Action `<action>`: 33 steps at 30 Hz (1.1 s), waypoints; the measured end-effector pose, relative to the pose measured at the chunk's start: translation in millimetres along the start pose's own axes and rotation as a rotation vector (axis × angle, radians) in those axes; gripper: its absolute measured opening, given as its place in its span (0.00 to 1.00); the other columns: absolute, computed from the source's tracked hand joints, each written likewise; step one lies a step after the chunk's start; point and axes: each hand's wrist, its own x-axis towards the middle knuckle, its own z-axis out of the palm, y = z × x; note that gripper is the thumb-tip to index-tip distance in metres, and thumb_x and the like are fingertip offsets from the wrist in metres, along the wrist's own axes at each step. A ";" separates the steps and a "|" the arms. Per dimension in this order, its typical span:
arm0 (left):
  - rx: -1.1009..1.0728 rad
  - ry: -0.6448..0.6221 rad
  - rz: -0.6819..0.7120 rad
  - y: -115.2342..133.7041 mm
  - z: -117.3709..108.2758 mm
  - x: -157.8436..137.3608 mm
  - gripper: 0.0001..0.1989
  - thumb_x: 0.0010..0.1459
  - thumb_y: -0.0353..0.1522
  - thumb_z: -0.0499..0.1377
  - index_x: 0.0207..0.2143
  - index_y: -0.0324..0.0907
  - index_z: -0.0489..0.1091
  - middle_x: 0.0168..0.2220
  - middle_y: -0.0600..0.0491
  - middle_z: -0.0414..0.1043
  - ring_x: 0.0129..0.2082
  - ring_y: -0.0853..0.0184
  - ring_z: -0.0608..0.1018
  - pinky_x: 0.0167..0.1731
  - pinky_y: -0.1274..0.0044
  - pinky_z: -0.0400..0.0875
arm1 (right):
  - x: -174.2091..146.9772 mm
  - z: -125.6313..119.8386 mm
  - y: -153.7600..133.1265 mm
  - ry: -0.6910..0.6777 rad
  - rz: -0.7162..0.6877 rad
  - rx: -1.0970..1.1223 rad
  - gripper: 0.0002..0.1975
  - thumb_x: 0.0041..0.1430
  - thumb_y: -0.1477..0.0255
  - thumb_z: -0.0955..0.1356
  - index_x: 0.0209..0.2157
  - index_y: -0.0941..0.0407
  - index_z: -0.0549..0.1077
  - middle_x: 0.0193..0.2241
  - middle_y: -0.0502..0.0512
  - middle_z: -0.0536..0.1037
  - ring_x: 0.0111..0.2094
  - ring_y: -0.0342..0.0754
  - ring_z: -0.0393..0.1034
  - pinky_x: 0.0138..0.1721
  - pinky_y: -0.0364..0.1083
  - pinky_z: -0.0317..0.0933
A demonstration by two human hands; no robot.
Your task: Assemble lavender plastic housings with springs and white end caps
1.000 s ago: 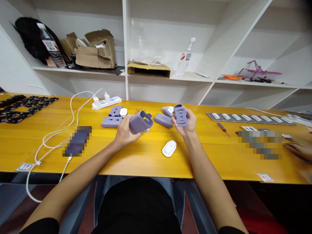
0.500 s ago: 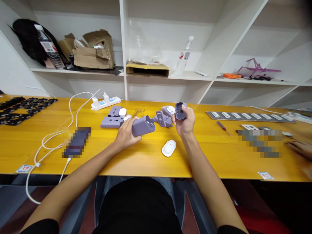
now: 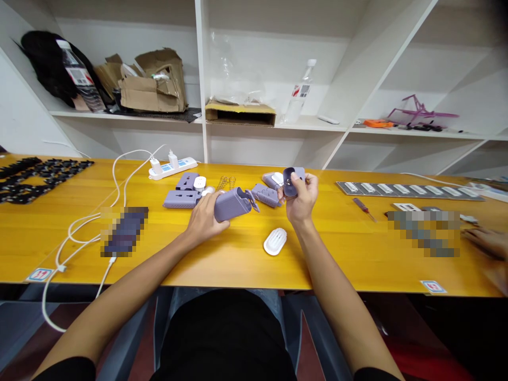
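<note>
My left hand (image 3: 204, 218) is wrapped around a long purple plastic casing (image 3: 230, 205), tilted with its open end toward the right. A small purple loop piece (image 3: 253, 201) sticks out at that end. My right hand (image 3: 302, 201) grips a short hollow purple cap (image 3: 291, 182), its thumb inside the opening; what its other fingers touch is hidden. Below and between the hands lies a white oval part (image 3: 275, 242). Behind them rest another purple casing (image 3: 266, 194), slotted purple casings (image 3: 180, 199), a white plug-like piece (image 3: 199, 183) and metal coil springs (image 3: 226, 183).
A blurred phone (image 3: 126, 232) with white cables and a power strip (image 3: 173, 168) occupy the left side. Rightward are a screwdriver (image 3: 363, 208), a long strip of white parts (image 3: 408, 190) and another person's hand (image 3: 490, 243). Shelves with bottles and boxes stand behind.
The cap in my right hand has turned and my thumb has moved into its opening. The loop piece at the casing's end now points down to the right. My left hand barely moved.
</note>
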 end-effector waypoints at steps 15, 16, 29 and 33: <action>0.053 -0.015 -0.042 -4.2 1.3 -1.6 0.42 0.50 0.32 0.69 0.67 0.44 0.61 0.61 0.41 0.73 0.61 0.44 0.78 0.61 0.57 0.74 | -13.1 7.9 -4.9 0.022 -0.159 -0.126 0.26 0.62 0.53 0.75 0.40 0.46 0.54 0.29 0.42 0.67 0.18 0.42 0.66 0.18 0.43 0.57; 0.059 -0.014 -0.042 -4.2 1.2 -1.7 0.42 0.50 0.32 0.69 0.67 0.44 0.61 0.61 0.40 0.73 0.61 0.44 0.78 0.61 0.57 0.74 | -13.9 8.1 -5.2 0.021 -0.177 -0.129 0.26 0.62 0.54 0.75 0.41 0.46 0.54 0.29 0.42 0.67 0.18 0.42 0.66 0.19 0.44 0.57; 0.207 0.002 -0.096 1.8 -4.4 -1.1 0.40 0.51 0.33 0.68 0.66 0.43 0.61 0.60 0.40 0.74 0.58 0.43 0.78 0.56 0.57 0.75 | -18.3 8.0 -6.1 0.045 -0.283 -0.207 0.24 0.65 0.60 0.76 0.43 0.46 0.55 0.32 0.44 0.68 0.21 0.43 0.69 0.23 0.46 0.62; 0.230 -0.007 -0.117 3.2 -5.9 -0.4 0.40 0.51 0.33 0.68 0.66 0.43 0.62 0.58 0.41 0.75 0.56 0.44 0.78 0.55 0.58 0.75 | -17.2 7.6 -1.8 0.058 -0.278 -0.213 0.25 0.64 0.57 0.76 0.43 0.46 0.55 0.35 0.46 0.70 0.24 0.44 0.73 0.22 0.45 0.64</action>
